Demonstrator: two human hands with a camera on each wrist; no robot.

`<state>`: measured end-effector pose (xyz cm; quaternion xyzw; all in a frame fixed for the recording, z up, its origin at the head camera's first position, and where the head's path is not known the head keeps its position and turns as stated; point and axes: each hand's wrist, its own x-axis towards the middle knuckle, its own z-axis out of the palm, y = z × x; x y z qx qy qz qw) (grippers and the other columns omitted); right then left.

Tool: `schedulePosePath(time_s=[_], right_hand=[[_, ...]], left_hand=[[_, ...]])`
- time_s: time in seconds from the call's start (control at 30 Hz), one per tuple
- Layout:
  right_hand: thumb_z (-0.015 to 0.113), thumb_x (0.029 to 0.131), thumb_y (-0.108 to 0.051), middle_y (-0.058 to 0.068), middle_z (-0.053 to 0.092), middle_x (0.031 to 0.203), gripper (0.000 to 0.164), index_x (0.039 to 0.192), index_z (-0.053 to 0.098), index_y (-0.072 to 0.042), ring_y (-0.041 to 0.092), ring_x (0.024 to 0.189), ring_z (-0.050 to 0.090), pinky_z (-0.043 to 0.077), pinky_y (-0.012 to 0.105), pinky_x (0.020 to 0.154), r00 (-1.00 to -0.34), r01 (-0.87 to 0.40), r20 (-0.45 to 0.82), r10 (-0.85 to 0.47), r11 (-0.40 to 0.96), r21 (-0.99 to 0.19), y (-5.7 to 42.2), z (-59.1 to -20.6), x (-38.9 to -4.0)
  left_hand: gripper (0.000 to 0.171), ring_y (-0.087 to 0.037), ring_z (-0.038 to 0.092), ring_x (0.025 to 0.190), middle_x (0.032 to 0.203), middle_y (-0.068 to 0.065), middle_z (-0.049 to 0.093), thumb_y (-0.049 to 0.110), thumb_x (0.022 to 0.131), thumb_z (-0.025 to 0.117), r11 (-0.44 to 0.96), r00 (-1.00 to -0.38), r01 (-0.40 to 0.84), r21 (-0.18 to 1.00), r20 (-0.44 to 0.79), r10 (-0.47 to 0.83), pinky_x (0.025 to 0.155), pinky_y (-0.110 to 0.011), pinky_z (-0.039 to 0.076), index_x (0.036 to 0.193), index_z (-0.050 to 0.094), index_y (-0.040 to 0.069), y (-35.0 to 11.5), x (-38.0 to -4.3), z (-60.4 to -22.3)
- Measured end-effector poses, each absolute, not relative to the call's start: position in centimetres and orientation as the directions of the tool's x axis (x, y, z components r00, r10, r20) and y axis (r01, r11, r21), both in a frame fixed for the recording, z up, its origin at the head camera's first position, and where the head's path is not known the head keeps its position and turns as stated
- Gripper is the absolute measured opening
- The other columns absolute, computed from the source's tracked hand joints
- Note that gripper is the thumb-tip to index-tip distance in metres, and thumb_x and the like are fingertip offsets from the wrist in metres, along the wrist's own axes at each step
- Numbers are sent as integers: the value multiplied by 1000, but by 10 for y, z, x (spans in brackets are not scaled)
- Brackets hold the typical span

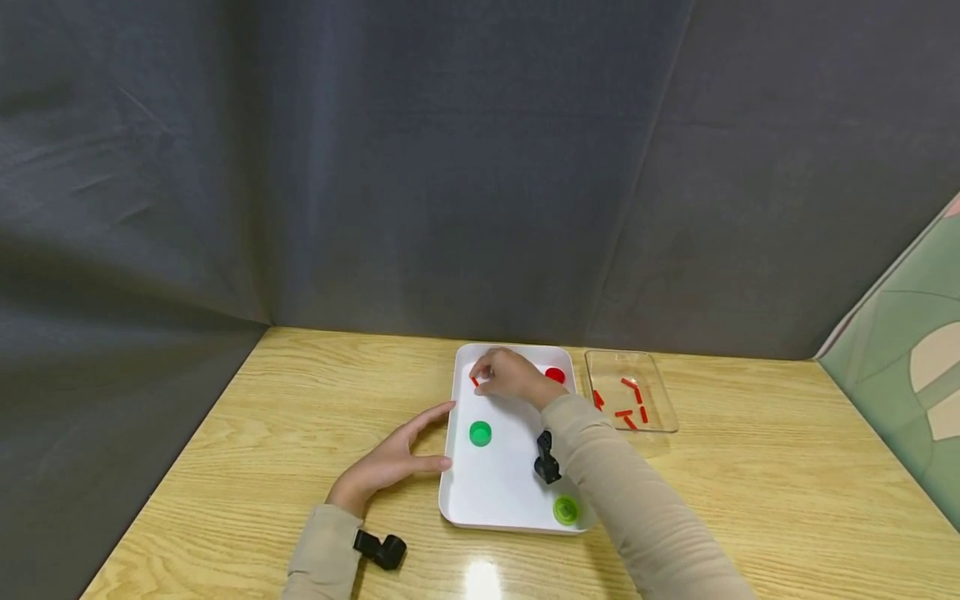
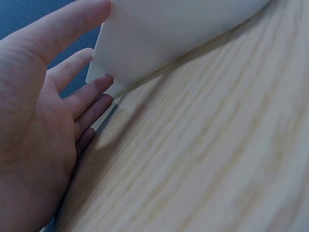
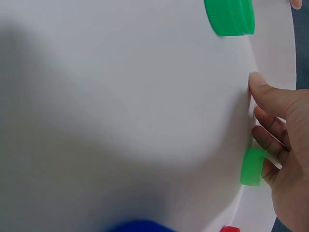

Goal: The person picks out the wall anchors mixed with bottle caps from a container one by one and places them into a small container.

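Note:
My right hand point(image 1: 510, 373) is in the far left part of the white tray point(image 1: 498, 492), pinching a thin red stick point(image 1: 475, 382) between thumb and index finger. The right wrist view does not show the stick. There, a light green cap point(image 3: 253, 166) sits by the curled lower fingers, hidden under the hand in the head view. A green cap point(image 1: 480, 433) stands nearer me in the tray. Outside the left wall, my left hand point(image 1: 393, 462) has its fingers spread; thumb and fingertips touch the tray's side.
A red cap point(image 1: 555, 375) lies at the tray's far right, a yellow-green cap point(image 1: 566, 510) in its near right corner. Something blue point(image 3: 140, 227) shows blurred in the right wrist view. A clear box point(image 1: 663, 392) with several red sticks stands right of the tray. A dark curtain point(image 1: 465, 167) hangs behind.

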<state>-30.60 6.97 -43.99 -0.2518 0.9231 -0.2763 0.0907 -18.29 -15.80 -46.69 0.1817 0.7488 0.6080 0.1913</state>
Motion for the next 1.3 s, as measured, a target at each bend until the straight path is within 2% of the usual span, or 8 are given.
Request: schedulePosePath(time_s=[0.43,0.77,1.1,1.3], right_hand=[[80,84,-14,0,63,83,18,99,74,-7,15,78,55,48,27,75,-817,-487,11,-577,678,-552,80,-428,-305],[79,87,-20,5,70,98,23,105,75,-6,24,96,63,51,37,87,-823,-499,41,-566,688,-527,87,-410,-299],[79,87,-26,1,70,98,24,104,76,-11,23,96,65,53,34,82,-854,-453,22,-520,721,-524,93,-390,-286],[79,87,-26,1,70,96,25,106,76,-9,23,95,65,53,33,79,-852,-462,40,-522,713,-527,95,-383,-277]], left_hand=[[80,-25,17,148,160,-4,28,16,88,77,206,-864,41,978,-69,499,119,-51,12,155,34,18,-159,-184,-469],[79,-25,16,148,160,-4,28,16,89,77,213,-864,41,976,-72,499,119,-52,11,155,34,19,-159,-184,-468],[78,-25,17,148,160,-3,28,17,90,76,223,-863,44,974,-75,500,118,-54,13,155,34,20,-158,-185,-466],[77,-26,17,148,160,-3,28,15,90,75,215,-863,29,976,-84,499,118,-54,12,155,34,21,-158,-184,-466]])
